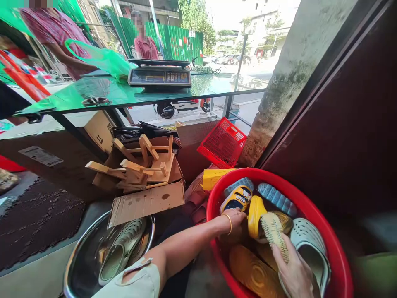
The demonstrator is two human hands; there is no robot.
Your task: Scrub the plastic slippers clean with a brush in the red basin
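Observation:
A red tub (336, 244) at the right holds water and several shoes. My left hand (235, 219) reaches over its left rim, fingers closed on a yellow and dark-blue shoe (238, 200) with a cartoon print. In my right hand (294, 269), lower right, is a pale scrubbing brush (274, 231), its bristles showing. A yellow clog (256, 215) lies between my hands, close to the brush. Around them are blue ridged footwear (277, 198), a pale grey-green clog (310, 240) with holes and a brown sole (254, 269) in the water.
A metal basin (70, 265) with grey-green clogs stands lower left. Behind it, a cardboard box (149, 203) holds wooden stools. A red crate (223, 142) sits beyond the tub. Across the back runs a glass counter (124, 93) bearing a scale (159, 76); two people stand beyond it.

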